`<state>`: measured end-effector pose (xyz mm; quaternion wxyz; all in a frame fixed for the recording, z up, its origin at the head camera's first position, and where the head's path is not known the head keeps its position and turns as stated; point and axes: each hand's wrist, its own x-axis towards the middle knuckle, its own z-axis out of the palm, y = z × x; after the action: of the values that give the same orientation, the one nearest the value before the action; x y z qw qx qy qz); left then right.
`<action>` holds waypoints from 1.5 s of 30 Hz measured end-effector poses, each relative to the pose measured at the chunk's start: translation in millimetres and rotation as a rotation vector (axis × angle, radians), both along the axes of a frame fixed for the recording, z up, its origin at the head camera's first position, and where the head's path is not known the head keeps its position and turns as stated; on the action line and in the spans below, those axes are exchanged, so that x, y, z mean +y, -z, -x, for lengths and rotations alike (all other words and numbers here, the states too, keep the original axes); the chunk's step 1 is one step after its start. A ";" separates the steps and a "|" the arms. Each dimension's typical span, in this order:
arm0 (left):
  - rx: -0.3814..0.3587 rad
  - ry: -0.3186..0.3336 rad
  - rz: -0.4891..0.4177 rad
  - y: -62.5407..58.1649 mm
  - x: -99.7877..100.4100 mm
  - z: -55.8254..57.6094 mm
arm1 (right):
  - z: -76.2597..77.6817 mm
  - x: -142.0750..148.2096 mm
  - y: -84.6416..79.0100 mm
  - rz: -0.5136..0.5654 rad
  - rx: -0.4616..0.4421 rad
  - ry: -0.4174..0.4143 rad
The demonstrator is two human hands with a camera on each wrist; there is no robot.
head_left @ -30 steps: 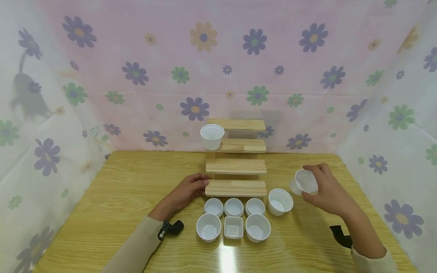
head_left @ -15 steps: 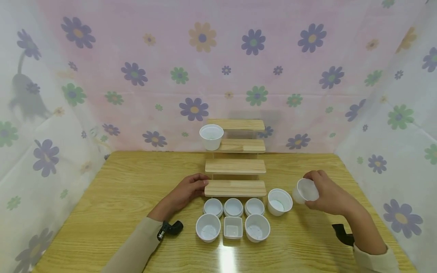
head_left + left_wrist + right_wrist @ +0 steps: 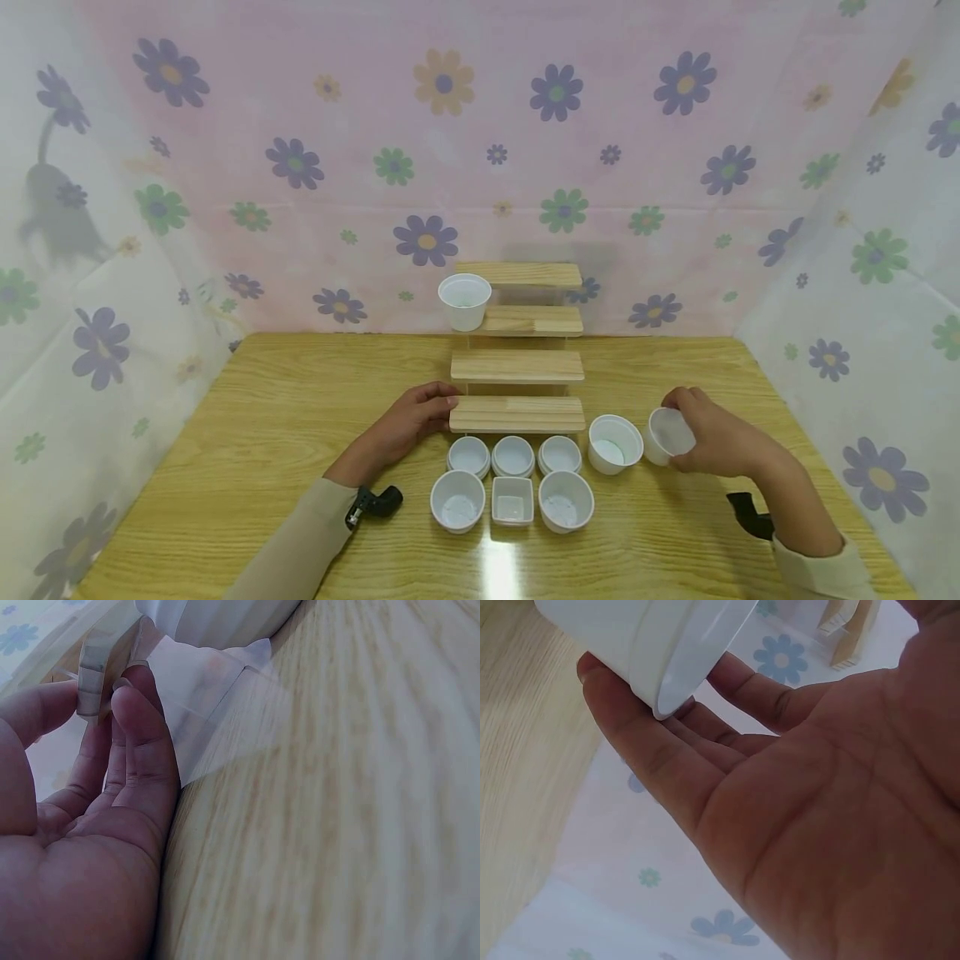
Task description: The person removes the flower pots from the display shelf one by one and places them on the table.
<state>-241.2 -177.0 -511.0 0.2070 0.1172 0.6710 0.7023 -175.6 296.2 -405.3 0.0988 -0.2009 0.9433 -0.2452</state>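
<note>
My left hand (image 3: pixel 411 419) pinches the left end of the lowest step of a wooden tiered display stand (image 3: pixel 517 412). In the left wrist view, the step's end (image 3: pixel 93 679) sits between thumb and fingers, with a clear support panel beside it. On the right, my right hand (image 3: pixel 723 440) holds a white plastic cup (image 3: pixel 670 436) by its rim, tilted a little and low over the table. The cup (image 3: pixel 630 645) shows its rim against the fingers in the right wrist view. Just left of it stands another white cup (image 3: pixel 615 444). One white cup (image 3: pixel 465 303) rests upright at the left of the stand's upper steps.
In front of the stand are three small round white tubs, the middle one (image 3: pixel 513 457) among them. Nearer stand a square white dish (image 3: pixel 513 501), a left cup (image 3: pixel 458 501) and a right cup (image 3: pixel 566 502). Flowered cloth (image 3: pixel 337 208) encloses the wooden table (image 3: pixel 300 375).
My right hand has lowered the cup toward the table, bringing it beside the standing cup and making it more upright. The left hand keeps its hold on the stand.
</note>
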 end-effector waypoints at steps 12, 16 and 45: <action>-0.007 -0.009 0.003 -0.5 -0.9 -1.5 | 1.7 -4.2 4.4 -0.032 -0.046 0.001; -0.005 -0.009 0.008 -0.1 -1.9 -1.6 | 1.9 -4.7 4.9 -0.039 -0.052 0.005; -0.022 -0.027 0.010 -1.1 -0.1 -1.6 | 5.4 -28.6 -26.5 0.167 0.327 0.005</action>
<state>-239.6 -177.0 -509.9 0.2054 0.0994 0.6737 0.7029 -181.0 267.7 -378.7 -0.0737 -0.2432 0.9236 -0.2869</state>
